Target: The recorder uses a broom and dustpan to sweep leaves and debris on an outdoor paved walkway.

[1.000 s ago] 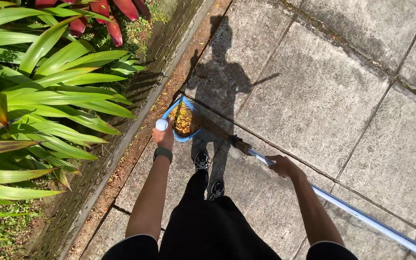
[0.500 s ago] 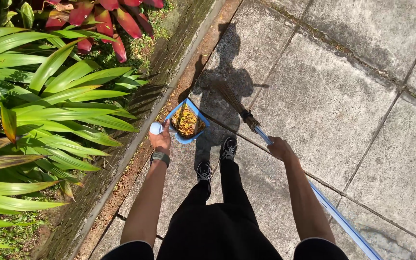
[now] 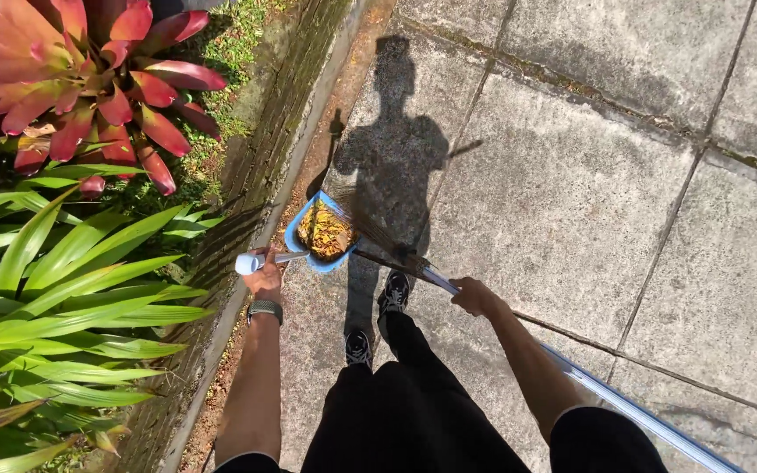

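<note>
Left hand [image 3: 265, 278] grips blue dustpan [image 3: 319, 235] handle; right hand [image 3: 473, 296] closed on broom [image 3: 396, 252]. Person has stepped forward along the curb [image 3: 247, 289]; pan of yellow leaves now carried level beside red plant [image 3: 89, 88].

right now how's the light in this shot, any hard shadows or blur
Head view: strong direct sun, sharp throughout. The person's shadow falls hard-edged across the paving slabs, darkening the broom head. The leaf-filled blue dustpan, held by the left hand, is sunlit. The right hand grips the broom handle.
</note>
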